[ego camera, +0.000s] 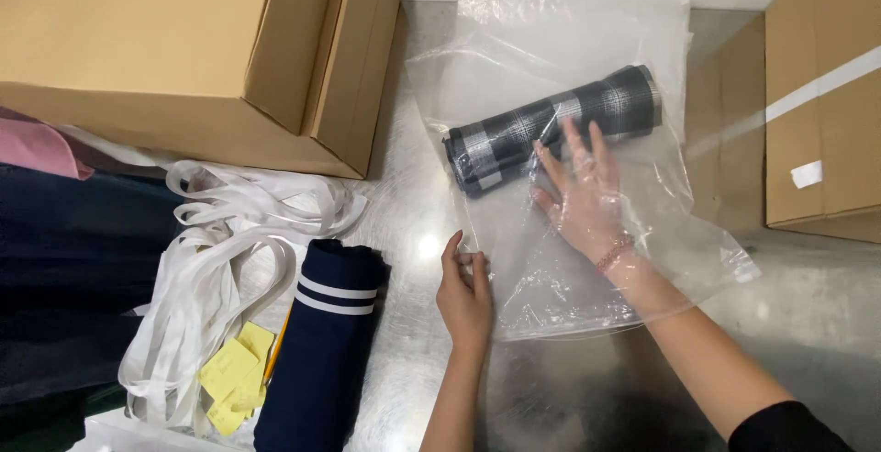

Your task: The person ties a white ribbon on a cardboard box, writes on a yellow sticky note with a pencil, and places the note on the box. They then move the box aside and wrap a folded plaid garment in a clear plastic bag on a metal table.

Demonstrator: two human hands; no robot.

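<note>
A clear plastic bag (560, 39) lies flat on the steel table (413, 204). Inside it rests a rolled dark plaid cloth (514, 135), lying slantwise. My right hand (583, 195) is inside the bag up to the wrist, fingers spread, fingertips touching the roll. My left hand (465, 291) pinches the bag's near left edge at its opening and holds it against the table.
An open cardboard box (184, 48) fills the upper left; another box (821, 94) stands at the right edge. A rolled navy garment with white stripes (321, 342), a heap of white straps (211, 259), yellow paper tags (234, 374) and dark clothing (64, 268) lie at the left.
</note>
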